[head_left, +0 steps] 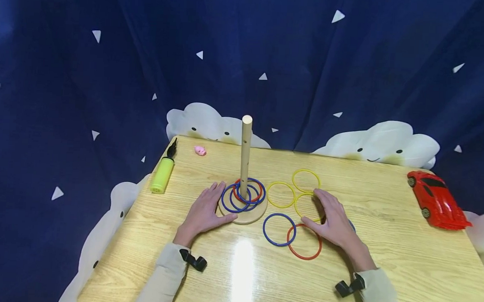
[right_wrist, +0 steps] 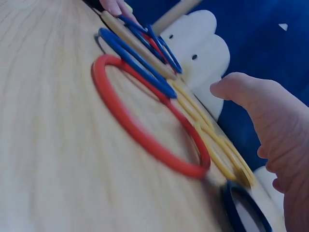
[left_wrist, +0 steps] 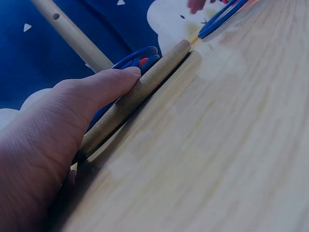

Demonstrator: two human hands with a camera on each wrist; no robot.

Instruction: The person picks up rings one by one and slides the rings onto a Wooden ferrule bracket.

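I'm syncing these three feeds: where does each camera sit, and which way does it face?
Head: worn high, looking forward and down at the table, peg stand and loose rings; both hands and sleeves show.
Left wrist: low beside the left hand, facing the stand's base; the thumb shows.
Right wrist: low by the right hand, facing the red ring.
Both wrist views share the stand and the blue ring.

Bright overhead glare on table (head_left: 243,259); wrist views blurred
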